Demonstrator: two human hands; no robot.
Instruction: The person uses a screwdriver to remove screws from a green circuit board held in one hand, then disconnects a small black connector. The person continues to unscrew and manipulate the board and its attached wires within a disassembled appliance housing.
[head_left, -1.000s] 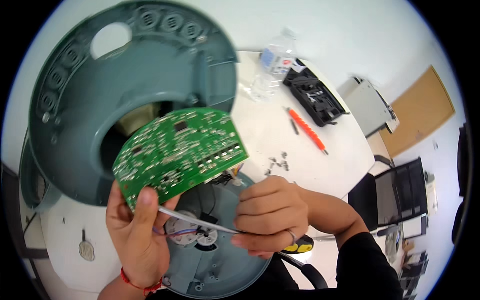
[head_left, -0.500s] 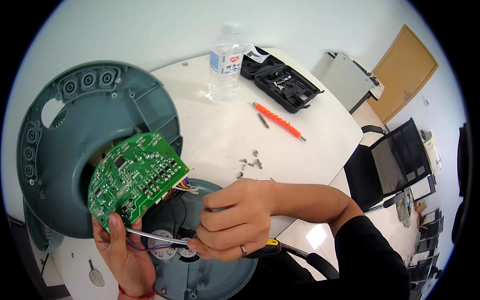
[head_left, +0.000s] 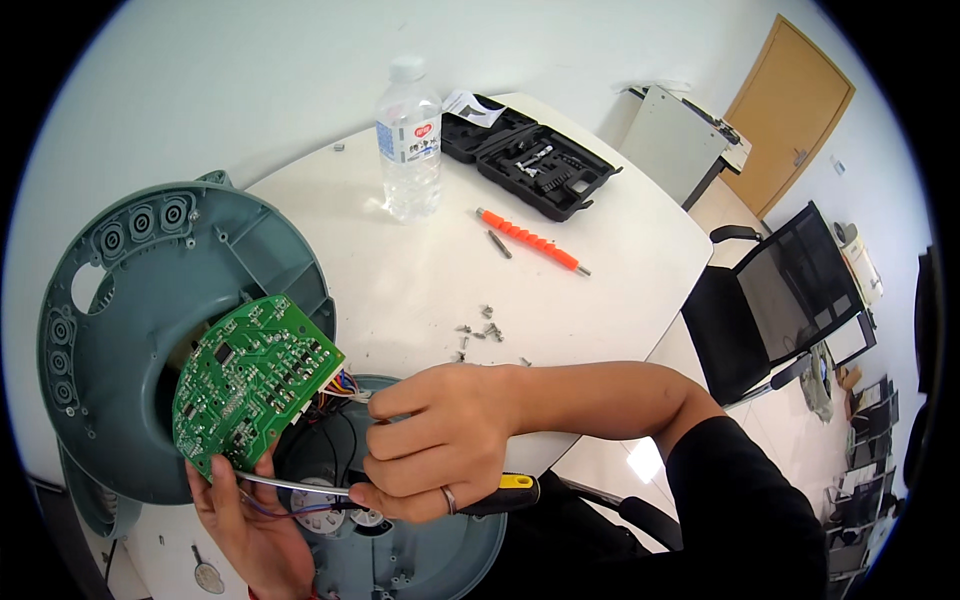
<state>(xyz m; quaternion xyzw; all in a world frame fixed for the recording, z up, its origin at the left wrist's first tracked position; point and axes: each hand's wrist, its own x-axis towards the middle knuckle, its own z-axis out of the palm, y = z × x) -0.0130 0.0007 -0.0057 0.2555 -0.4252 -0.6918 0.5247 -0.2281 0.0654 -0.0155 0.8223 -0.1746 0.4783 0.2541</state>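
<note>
Circuit board (head_left: 245,385) pinched in left hand (head_left: 258,540), screwdriver (head_left: 513,491) gripped in right hand (head_left: 430,440)

Left hand low, thumb pressed over the board's lower corner on the green component face, fingers behind it; board tilted, rising above and slightly left of that hand. Right hand closed in a fist around the screwdriver, knuckles uppermost, forearm coming in almost level from the right, elbow bent. Metal shaft pointing left from the fist to the left thumb, just under the board's edge; cannot tell whether the tip touches the board. Coloured wires (head_left: 345,383) between board and right hand, ending in white near its top finger; cannot tell whether pinched there.

Tight room to the left: wide grey-green housing (head_left: 130,310) beyond the left hand, curved wall behind the board. Below and between both hands, a round grey-green shell (head_left: 440,560). More space above the right hand: loose screws (head_left: 487,328) just beyond the knuckles, then bare white surface (head_left: 610,300) up to an orange rod (head_left: 534,241). Surface edge slanting down to the right forearm.
</note>
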